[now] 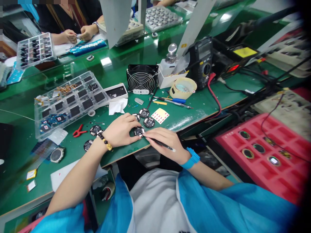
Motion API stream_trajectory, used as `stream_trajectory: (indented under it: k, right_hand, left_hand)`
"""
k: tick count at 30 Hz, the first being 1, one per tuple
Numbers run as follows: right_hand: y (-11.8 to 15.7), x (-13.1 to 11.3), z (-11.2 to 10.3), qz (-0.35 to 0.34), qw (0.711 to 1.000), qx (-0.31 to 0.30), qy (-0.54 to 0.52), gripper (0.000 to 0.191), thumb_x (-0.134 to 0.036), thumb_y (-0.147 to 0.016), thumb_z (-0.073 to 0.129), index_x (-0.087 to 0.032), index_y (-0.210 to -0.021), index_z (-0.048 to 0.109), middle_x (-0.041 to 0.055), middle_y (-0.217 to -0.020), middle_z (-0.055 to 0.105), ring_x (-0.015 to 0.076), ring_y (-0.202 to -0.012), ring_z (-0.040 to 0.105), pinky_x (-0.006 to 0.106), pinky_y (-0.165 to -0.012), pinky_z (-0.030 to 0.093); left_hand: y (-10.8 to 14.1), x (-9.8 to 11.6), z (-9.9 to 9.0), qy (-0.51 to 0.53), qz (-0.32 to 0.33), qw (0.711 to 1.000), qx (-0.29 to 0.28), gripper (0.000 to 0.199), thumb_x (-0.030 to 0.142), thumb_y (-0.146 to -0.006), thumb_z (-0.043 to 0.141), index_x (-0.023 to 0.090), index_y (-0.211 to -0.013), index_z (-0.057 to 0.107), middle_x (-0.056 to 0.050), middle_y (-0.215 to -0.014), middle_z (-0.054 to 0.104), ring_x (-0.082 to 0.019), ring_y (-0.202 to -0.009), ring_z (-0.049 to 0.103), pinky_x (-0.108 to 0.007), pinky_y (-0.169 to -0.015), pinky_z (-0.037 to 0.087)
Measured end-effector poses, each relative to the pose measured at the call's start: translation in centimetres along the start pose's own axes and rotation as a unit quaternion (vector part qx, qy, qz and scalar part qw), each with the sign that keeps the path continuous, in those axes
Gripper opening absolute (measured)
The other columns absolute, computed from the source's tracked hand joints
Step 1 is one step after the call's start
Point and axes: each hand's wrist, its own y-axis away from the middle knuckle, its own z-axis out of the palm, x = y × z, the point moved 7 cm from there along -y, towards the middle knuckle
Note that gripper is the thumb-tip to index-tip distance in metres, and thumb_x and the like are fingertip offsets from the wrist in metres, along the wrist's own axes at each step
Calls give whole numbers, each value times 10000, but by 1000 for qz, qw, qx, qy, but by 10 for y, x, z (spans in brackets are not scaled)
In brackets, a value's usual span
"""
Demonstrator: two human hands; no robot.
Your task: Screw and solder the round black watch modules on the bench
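Near the front edge of the green table, my left hand (pixel 122 129) has its thumb and fingers around a small round black-and-silver part (pixel 139 131), pinching its rim. My right hand (pixel 166 142) grips a thin dark tool (pixel 161 144) like a pen or tweezers, its tip touching that part. More round parts (pixel 144 112) lie just beyond my fingers, and another (pixel 149 122) sits beside them. Two others, one of them this round part (pixel 87 145), lie by my left wrist. A sheet of red-marked stickers (pixel 160 115) is to the right of the round parts.
A clear compartment tray (pixel 73 100) and red pliers or clip (pixel 79 131) are at left. Behind are a fan (pixel 142 79), a cream bowl (pixel 183 88), pens (pixel 178 100) and a multimeter (pixel 202 63). A red tray (pixel 267 152) stands at right. Another person's hands (pixel 82 34) work across the table.
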Motion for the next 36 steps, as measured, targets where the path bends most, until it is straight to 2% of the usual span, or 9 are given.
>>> stream_trajectory:
  k: [9,14,19,24,27,31,33,36]
  right_hand:
    - [-4,-3,-7,-38,998,-32,36,270,-190,-1041,617,-285,-1279,703,51,-1180,739,240,-1077,687,420,-919,599]
    - [-5,2,-8,-60,997,-48,25,262,-176,-1034,638,-266,-1268,713,45,-1194,749,223,-1057,698,395,-916,604]
    - [-11,4,-11,-63,998,9,-9,260,-180,-1014,674,-294,-1236,748,26,-1170,770,211,-1026,724,381,-922,608]
    - [-19,2,-28,-47,997,60,-9,250,-161,-985,708,-284,-1192,776,40,-1096,784,217,-979,734,383,-893,608]
    - [-12,10,-49,-17,995,92,18,237,-154,-973,716,-281,-1160,788,49,-1079,783,230,-971,735,394,-877,606]
    - [10,30,-81,63,982,164,67,153,-223,-989,698,-274,-1089,803,62,-1058,780,256,-974,736,427,-875,609]
    - [18,38,-89,90,975,182,87,129,-265,-993,697,-266,-1064,805,66,-1040,781,265,-970,737,439,-876,612]
    - [20,43,-92,90,971,194,107,120,-296,-991,702,-264,-1046,804,66,-1037,785,271,-977,740,451,-901,615]
  left_hand:
    - [0,0,0,-6,4,1000,0,336,414,-905,723,182,-1147,714,-85,-1062,688,-269,-1030,609,-415,-948,514]
    - [0,2,1,-7,4,1000,0,331,398,-908,711,175,-1153,712,-88,-1070,683,-273,-1040,607,-418,-957,514]
    - [-1,2,2,-3,3,1000,-6,310,385,-904,709,193,-1147,714,-84,-1073,683,-270,-1036,610,-419,-958,511]
    - [0,0,2,-1,4,1000,-6,337,408,-912,703,178,-1159,713,-87,-1075,683,-266,-1019,609,-421,-950,514]
    - [1,0,2,-5,4,1000,-5,328,406,-918,695,178,-1154,714,-91,-1076,684,-270,-1031,611,-425,-961,513]
    - [2,-2,-1,-19,-4,1000,10,313,409,-937,662,198,-1163,710,-96,-1099,686,-279,-1055,614,-438,-974,515]
    - [2,-3,-2,-23,-2,1000,17,311,410,-957,630,200,-1175,703,-97,-1119,686,-282,-1065,616,-447,-977,517]
    - [3,-5,-3,-24,1,999,22,322,403,-965,613,210,-1213,685,-99,-1165,686,-284,-1080,615,-463,-986,520]
